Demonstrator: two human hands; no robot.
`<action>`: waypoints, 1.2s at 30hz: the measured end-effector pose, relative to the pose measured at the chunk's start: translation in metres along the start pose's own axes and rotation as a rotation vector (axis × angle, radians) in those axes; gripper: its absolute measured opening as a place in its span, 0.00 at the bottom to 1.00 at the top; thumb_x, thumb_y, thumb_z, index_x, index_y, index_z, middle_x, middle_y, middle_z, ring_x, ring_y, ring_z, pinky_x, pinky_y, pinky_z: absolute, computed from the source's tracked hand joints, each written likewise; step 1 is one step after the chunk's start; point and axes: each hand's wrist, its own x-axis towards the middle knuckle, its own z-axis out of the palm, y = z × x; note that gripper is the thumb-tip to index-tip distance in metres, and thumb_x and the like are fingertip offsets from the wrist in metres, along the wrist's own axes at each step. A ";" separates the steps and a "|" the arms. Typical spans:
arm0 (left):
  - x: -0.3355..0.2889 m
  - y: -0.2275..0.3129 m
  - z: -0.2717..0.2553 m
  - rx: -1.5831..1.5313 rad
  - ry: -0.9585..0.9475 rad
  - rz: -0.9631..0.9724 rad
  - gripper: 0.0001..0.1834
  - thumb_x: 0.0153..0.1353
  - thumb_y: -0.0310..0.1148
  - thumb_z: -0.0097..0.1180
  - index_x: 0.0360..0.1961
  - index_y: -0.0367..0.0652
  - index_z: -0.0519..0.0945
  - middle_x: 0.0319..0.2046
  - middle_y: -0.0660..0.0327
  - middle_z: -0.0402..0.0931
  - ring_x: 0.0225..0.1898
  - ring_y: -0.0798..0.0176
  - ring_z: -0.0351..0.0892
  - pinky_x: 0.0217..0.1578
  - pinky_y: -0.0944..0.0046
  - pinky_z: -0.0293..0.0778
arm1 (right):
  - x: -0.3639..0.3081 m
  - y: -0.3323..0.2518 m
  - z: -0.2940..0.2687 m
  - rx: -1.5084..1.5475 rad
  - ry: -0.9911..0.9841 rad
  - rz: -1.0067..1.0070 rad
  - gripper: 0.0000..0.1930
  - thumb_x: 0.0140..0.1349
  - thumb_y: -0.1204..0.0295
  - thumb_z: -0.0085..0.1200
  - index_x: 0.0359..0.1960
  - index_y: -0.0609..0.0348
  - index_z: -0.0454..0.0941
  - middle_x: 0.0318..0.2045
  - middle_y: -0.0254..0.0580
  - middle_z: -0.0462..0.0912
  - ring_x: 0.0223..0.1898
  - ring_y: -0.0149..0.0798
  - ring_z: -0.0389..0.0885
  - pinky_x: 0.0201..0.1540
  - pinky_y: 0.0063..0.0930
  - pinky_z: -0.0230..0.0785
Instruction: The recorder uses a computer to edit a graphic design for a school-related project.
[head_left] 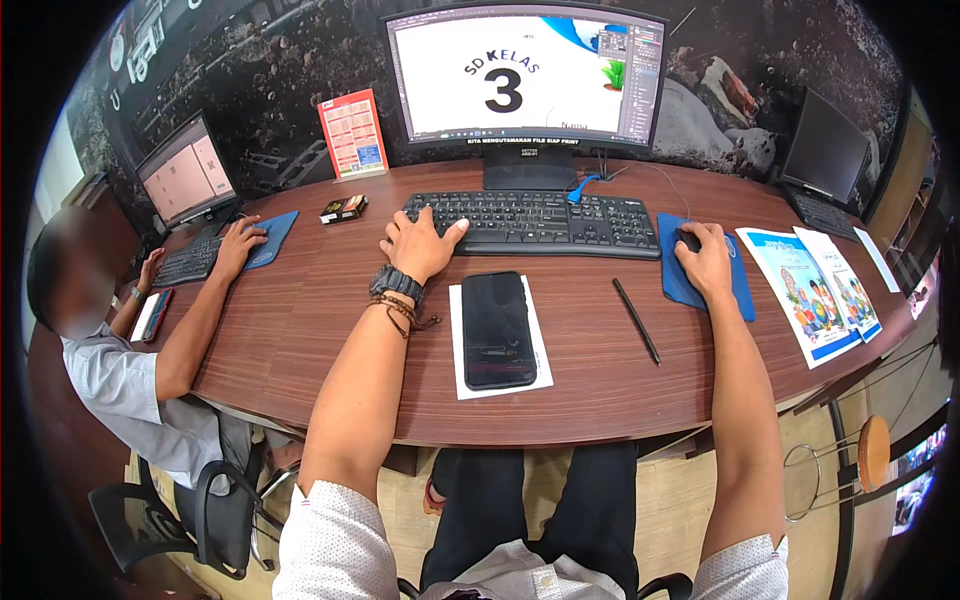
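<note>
My left hand point(422, 246) rests with fingers spread on the left end of a black keyboard point(545, 222). A dark watch point(397, 284) and a beaded bracelet circle that wrist. Over a blue mouse pad point(740, 293), my right hand point(708, 262) is wrapped round a black computer mouse point(689, 240), mostly hidden under the fingers. Behind the keyboard stands a wide curved monitor point(440, 90) showing a design page with a large numeral and a plant picture. A black smartphone point(498, 330) lies on white paper point(541, 365) between my forearms, with a black pen point(637, 321) to its right.
Colourful printed booklets point(790, 295) lie at the right, before a second, dark monitor point(828, 145). A red desk calendar point(352, 135) and a small box point(344, 209) stand back left. Further left, another person works at a computer, hand point(240, 243) by another blue pad.
</note>
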 end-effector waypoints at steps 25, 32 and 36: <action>0.002 0.002 0.008 -0.011 0.063 0.050 0.44 0.61 0.68 0.49 0.67 0.47 0.69 0.63 0.39 0.58 0.67 0.34 0.52 0.62 0.30 0.50 | 0.000 0.000 0.001 -0.035 0.004 0.019 0.19 0.54 0.65 0.57 0.48 0.55 0.83 0.53 0.51 0.75 0.55 0.54 0.76 0.58 0.42 0.69; -0.001 0.006 0.005 0.007 0.069 0.058 0.43 0.61 0.68 0.51 0.67 0.46 0.69 0.63 0.37 0.58 0.66 0.31 0.55 0.62 0.33 0.56 | 0.000 0.001 0.000 -0.038 -0.004 0.027 0.19 0.54 0.65 0.57 0.48 0.54 0.83 0.54 0.52 0.74 0.56 0.54 0.75 0.59 0.42 0.69; -0.002 0.006 0.003 0.012 0.068 0.060 0.44 0.60 0.68 0.51 0.67 0.46 0.69 0.63 0.36 0.59 0.66 0.31 0.55 0.62 0.33 0.56 | 0.000 0.001 0.001 -0.037 -0.006 0.033 0.20 0.54 0.64 0.57 0.49 0.54 0.83 0.54 0.51 0.74 0.55 0.54 0.75 0.59 0.42 0.69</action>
